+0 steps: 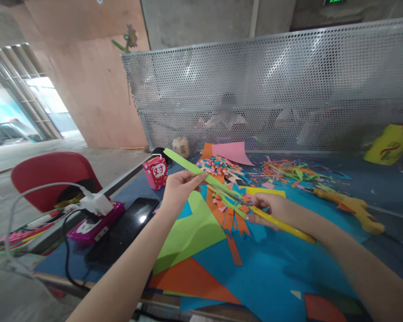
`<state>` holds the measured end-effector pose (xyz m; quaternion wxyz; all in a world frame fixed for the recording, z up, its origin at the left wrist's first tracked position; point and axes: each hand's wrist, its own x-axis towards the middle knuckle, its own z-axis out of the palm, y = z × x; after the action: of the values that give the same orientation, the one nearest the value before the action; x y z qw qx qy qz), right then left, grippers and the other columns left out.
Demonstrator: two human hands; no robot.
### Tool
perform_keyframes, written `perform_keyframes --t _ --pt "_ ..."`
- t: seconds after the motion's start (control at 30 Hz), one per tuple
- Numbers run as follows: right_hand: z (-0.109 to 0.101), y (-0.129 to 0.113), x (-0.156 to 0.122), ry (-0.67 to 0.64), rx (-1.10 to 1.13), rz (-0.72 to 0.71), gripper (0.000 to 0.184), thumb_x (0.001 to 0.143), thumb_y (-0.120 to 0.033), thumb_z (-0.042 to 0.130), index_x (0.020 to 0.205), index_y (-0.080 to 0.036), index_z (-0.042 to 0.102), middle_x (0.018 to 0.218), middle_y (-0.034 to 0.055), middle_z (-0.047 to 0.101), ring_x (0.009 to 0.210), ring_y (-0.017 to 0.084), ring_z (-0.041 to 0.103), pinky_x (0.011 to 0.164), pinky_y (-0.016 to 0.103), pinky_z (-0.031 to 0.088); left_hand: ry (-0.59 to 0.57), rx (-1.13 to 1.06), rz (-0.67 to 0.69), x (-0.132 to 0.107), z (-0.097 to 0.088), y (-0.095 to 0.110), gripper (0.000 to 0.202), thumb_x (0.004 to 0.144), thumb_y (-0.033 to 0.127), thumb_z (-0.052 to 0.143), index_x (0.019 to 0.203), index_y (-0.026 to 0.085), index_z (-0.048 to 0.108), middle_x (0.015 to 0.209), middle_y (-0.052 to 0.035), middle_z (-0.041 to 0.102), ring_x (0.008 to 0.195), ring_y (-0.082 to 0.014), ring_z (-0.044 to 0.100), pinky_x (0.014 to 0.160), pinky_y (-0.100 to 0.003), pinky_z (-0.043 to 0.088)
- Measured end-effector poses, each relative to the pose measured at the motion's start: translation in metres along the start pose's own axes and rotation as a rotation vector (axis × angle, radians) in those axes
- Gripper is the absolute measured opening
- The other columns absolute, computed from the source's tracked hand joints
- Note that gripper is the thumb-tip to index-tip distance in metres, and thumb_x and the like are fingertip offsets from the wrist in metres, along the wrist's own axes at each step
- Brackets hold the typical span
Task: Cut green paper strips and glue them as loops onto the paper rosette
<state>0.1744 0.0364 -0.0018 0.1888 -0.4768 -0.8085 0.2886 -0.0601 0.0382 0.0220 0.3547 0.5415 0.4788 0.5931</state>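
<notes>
My left hand [180, 184] pinches a long light-green paper strip [184, 163] that slants up to the left. My right hand [270, 206] grips yellow-handled scissors [282, 223], whose blades [230, 195] lie along the strip's lower end. Under both hands lie overlapping sheets of coloured paper: green [188, 232], blue [265, 273] and orange [195, 277], with orange offcuts [233, 223] between them.
A black phone [127, 223] and a purple box with a white charger [94, 210] lie at the left. A small pink carton [155, 172] stands behind them. Paper scraps [282, 172], a yellow glue gun [352, 208], a pink sheet [231, 152] and a perforated metal screen [272, 85] sit further back.
</notes>
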Motion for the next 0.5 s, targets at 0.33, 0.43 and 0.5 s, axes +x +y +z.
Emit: perform_keyframes --t 0.33,0.43,0.5 --pt "-0.0009 -0.0007 -0.0016 -0.029 -0.021 0.013 0.03 0.068 -0.045 0.054 0.063 -0.022 0.036 0.058 -0.0056 0.041 0.045 0.008 0.037 0.043 0.022 0.03 -0.007 0.005 -0.031 -0.0012 0.0027 0.0014 0.022 0.059 0.035 0.07 0.057 0.014 0.065 0.056 -0.0039 0.067 0.047 -0.0087 0.054 0.048 -0.021 0.045" --pt "-0.0012 -0.0035 -0.0016 -0.033 -0.014 0.011 0.03 0.067 -0.045 0.055 0.064 -0.022 0.036 0.058 -0.0054 0.042 0.047 0.009 0.04 0.043 0.022 0.031 -0.017 -0.009 -0.05 -0.0013 0.0038 0.0016 0.021 0.058 0.034 0.071 0.059 0.014 0.066 0.056 -0.0032 0.066 0.047 -0.008 0.053 0.049 -0.02 0.045" --pt "-0.0014 -0.0046 -0.0015 -0.037 -0.012 0.022 0.03 0.068 -0.045 0.054 0.063 -0.022 0.035 0.055 -0.0062 0.042 0.043 0.008 0.038 0.041 0.022 0.029 -0.011 -0.006 -0.052 -0.0013 0.0037 0.0015 0.021 0.058 0.034 0.071 0.058 0.014 0.066 0.056 -0.0031 0.067 0.047 -0.008 0.054 0.049 -0.02 0.045"
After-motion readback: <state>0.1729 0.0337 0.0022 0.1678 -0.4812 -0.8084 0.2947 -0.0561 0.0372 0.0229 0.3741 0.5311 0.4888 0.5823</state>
